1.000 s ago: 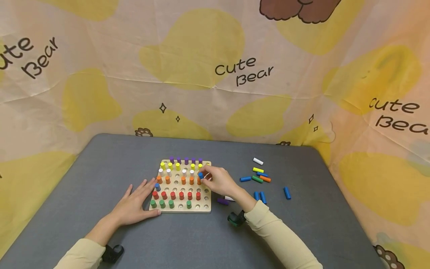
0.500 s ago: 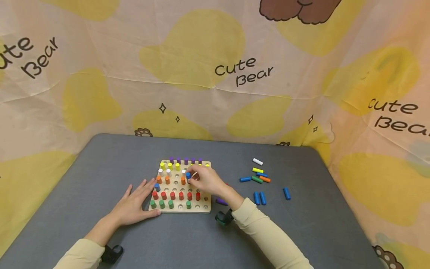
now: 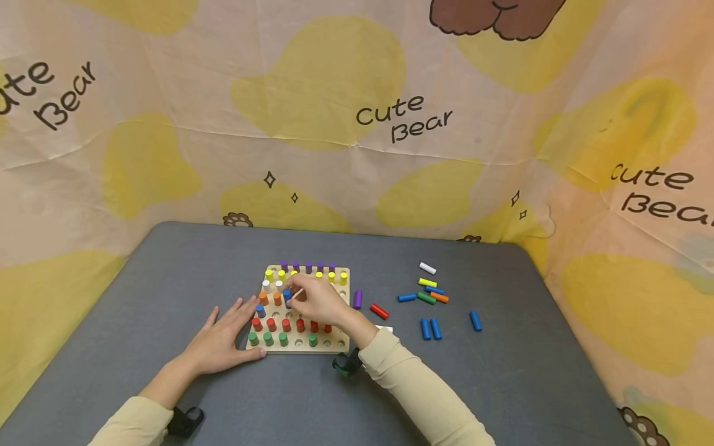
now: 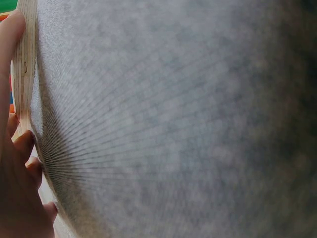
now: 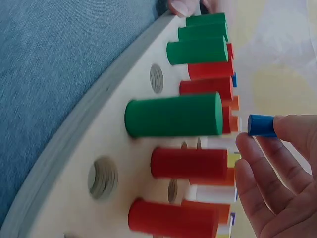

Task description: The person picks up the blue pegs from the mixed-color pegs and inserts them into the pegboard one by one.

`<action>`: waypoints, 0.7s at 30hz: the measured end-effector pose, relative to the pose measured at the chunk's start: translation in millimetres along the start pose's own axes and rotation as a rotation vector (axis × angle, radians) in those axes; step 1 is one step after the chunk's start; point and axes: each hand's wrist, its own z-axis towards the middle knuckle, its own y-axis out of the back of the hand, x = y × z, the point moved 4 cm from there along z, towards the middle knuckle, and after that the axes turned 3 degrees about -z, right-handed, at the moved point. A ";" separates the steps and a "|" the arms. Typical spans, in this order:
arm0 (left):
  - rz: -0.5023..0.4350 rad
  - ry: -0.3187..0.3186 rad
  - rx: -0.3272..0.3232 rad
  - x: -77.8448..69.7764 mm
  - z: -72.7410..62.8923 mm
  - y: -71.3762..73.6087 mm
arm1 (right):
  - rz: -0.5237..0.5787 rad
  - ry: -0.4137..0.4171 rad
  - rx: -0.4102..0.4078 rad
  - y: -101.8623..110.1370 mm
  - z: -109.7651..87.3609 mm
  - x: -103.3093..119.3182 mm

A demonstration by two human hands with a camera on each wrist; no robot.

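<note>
My right hand [image 3: 320,303] pinches a blue peg [image 5: 261,125] between thumb and fingertips. It holds the peg upright over the wooden pegboard [image 3: 305,350], above the rows of standing pegs. My left hand [image 3: 223,337] lies with fingers spread along the board's left edge, its thumb [image 4: 11,37] touching the wood. Standing in rows are purple, yellow, white, orange, red [image 5: 195,163] and green pegs [image 5: 173,115]. One blue peg [image 3: 260,311] stands at the left end of its row. The right hand hides part of the middle rows.
Right of the board lie a purple peg [image 3: 357,299], a red peg [image 3: 379,311] and a white peg partly behind the right wrist. Farther right are several loose pegs, including blue ones [image 3: 426,329], a green [image 3: 426,298] and an orange [image 3: 439,298]. A patterned cloth hangs behind the table.
My right hand has moved left across the board with the blue peg pinched in it. The loose purple and red pegs have come into view behind it. My left hand has stayed put.
</note>
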 end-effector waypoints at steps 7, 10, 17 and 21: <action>-0.013 -0.007 0.000 -1.3 -0.9 1.7 | -0.018 -0.022 0.006 -11.0 8.2 4.0; -0.015 -0.011 -0.002 -1.7 -0.8 2.2 | -0.025 -0.036 0.013 -15.4 11.1 4.9; -0.012 -0.012 -0.002 0.1 -0.3 1.7 | -0.116 -0.049 0.018 -25.0 16.8 8.1; -0.015 -0.010 0.003 0.1 0.5 1.4 | -0.172 -0.049 0.032 -28.9 17.4 9.9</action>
